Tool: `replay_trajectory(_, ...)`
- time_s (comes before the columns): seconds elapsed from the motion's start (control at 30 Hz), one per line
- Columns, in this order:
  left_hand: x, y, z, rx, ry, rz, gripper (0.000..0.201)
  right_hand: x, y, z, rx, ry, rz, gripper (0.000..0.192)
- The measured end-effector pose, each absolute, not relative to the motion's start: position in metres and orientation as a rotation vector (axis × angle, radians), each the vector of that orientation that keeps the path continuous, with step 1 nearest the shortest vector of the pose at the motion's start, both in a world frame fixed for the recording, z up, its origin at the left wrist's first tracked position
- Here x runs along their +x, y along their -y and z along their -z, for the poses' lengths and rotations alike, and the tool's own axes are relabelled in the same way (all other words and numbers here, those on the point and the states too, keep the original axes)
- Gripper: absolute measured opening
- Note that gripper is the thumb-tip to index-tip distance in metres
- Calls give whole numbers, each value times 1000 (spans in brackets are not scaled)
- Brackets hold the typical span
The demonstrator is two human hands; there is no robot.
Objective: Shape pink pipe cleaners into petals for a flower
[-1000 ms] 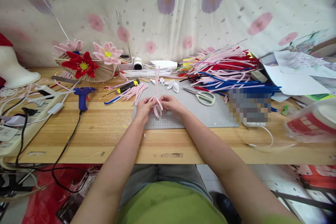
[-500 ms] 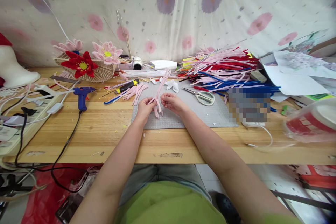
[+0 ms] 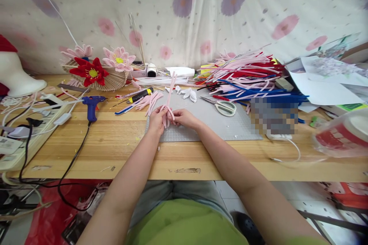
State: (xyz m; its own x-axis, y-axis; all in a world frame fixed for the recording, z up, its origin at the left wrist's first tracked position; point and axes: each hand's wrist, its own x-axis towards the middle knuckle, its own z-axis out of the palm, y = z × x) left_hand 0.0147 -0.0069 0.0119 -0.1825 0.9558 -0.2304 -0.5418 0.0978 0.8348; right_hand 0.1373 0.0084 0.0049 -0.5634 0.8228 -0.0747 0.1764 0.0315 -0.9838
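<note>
Pale pink pipe cleaners (image 3: 171,89) stand upright between my hands above the grey cutting mat (image 3: 209,132), their lower ends spreading apart below my fingers. My left hand (image 3: 158,120) is closed around them, thumb and fingers pinching. From the other side my right hand (image 3: 183,118) is closed at the lower part, its fingertips on the pink strands. White petal-shaped pieces (image 3: 189,94) lie on the mat behind my hands. To their right rest scissors (image 3: 224,107) with pale handles. A bunch of short pink pipe cleaners (image 3: 149,101) lies left of the mat's back.
A blue glue gun (image 3: 92,107) with a trailing black cord stands at left beside a power strip (image 3: 34,134). Fuzzy flowers (image 3: 92,72) sit in a fan-shaped holder behind it. A heap of coloured pipe cleaners (image 3: 244,74) fills the back right, near a plastic-covered cup (image 3: 342,134).
My right hand has moved left and down onto the pink pipe cleaners, its fingers now closed at their lower part. The strands stand straighter and closer together. My left hand keeps its hold.
</note>
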Motion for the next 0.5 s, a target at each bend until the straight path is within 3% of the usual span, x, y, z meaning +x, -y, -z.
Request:
replay_trajectory(0.07, 15, 7, -11, 614, -1067, -1525, 20, 143, -9, -8, -1019, 1788, -1562, 23)
replay_trajectory(0.17, 16, 8, -11, 767, -1141, -1567, 21, 151, -7, -16, -945, 1676, -1590, 38)
replay_trajectory(0.3, 17, 10, -11, 895, -1176, -1491, 27, 155, -6, -26, -872, 1534, -1568, 38)
replay_trajectory(0.43, 15, 10, -11, 942, -1208, -1511, 34, 162, -7, -30, -644, 1539, -1819, 58)
replay_trajectory(0.5, 15, 10, -11, 968, -1234, -1537, 38, 163, -8, -29, -676, 1433, -1886, 55)
